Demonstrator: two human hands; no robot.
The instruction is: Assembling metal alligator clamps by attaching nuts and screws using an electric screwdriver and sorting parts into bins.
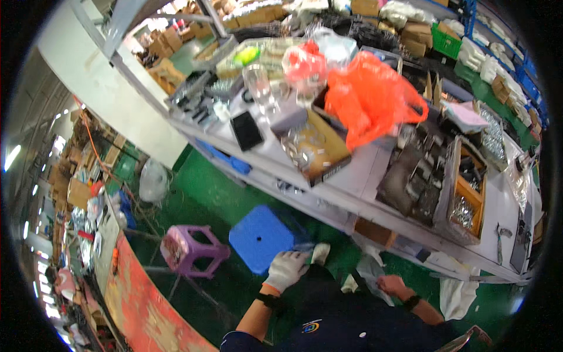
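My left hand (286,271), in a white glove with an orange cuff, is at the near edge of a blue plastic stool (259,236). Its fingers stretch out over the stool's corner; whether they touch it is unclear. My bare right hand (394,286) has its fingers curled beside a pale grey plastic bag (370,271) below the workbench; what is in them, if anything, is too small to tell. Left of the blue stool stands a purple plastic stool (193,251) with a worn top.
On the workbench (362,171) lie a red plastic bag (372,100), a box of small metal parts (311,146), a dark phone-like slab (247,130), a clear jar (259,88) and a wooden tray of parts (467,190). An orange-red worn board (146,299) rises at lower left.
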